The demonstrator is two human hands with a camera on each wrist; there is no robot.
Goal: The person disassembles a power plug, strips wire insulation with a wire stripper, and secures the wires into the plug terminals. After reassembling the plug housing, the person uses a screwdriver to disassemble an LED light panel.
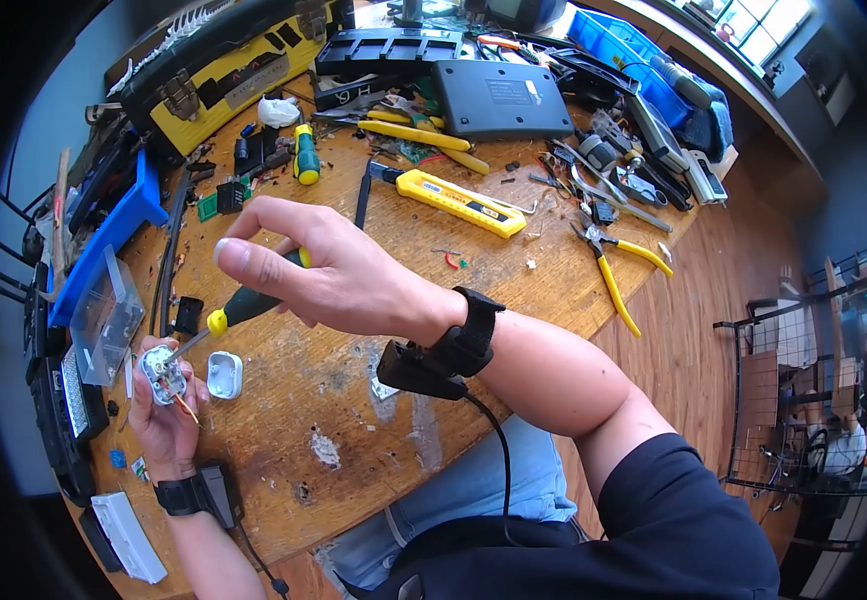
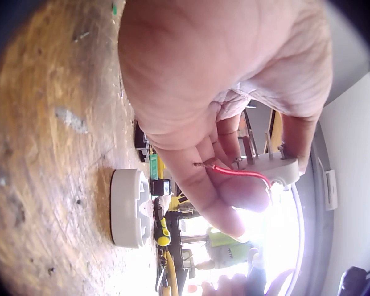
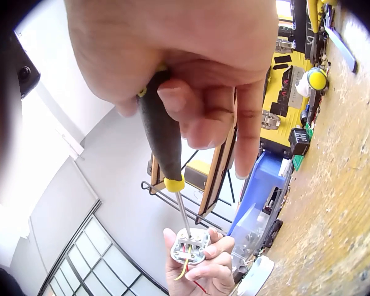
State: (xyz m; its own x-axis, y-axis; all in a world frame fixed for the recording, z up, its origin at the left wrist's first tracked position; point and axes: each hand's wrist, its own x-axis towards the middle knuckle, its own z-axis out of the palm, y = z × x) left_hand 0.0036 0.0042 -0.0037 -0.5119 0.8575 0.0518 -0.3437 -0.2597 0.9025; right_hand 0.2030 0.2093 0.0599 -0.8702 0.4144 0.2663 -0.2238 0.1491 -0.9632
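- The left hand (image 1: pixel 168 432) held a small white electrical fitting (image 1: pixel 161 378) above the left part of the wooden counter (image 1: pixel 283 450), its fingers pinching the edges and the open side turned up.
- Coloured wires (image 1: pixel 188 408) hung out of the fitting; the left wrist view showed a red one with a bared end.
- The right hand (image 1: pixel 323 262) had its fingers grasping the handle of a green and yellow screwdriver (image 1: pixel 243 307), whose shaft slanted down to the fitting's open face.
- Just beside the left hand, a white cover (image 1: pixel 224 376) lay on the counter.
- Crowding the left hand's other side was a clear plastic box (image 1: pixel 106 318), with a blue bin (image 1: pixel 116 240) behind it and a black block (image 1: pixel 188 315) near.
- Beyond the right hand lay a yellow utility knife (image 1: pixel 458 202) and a second screwdriver (image 1: pixel 306 157).
- Pliers (image 1: pixel 608 262) with yellow handles sat by the right edge, well apart from the fitting.
- Clutter filled the far side: a yellow and black toolbox (image 1: pixel 228 90), a flat black device (image 1: pixel 503 100) and a blue crate (image 1: pixel 618 50).
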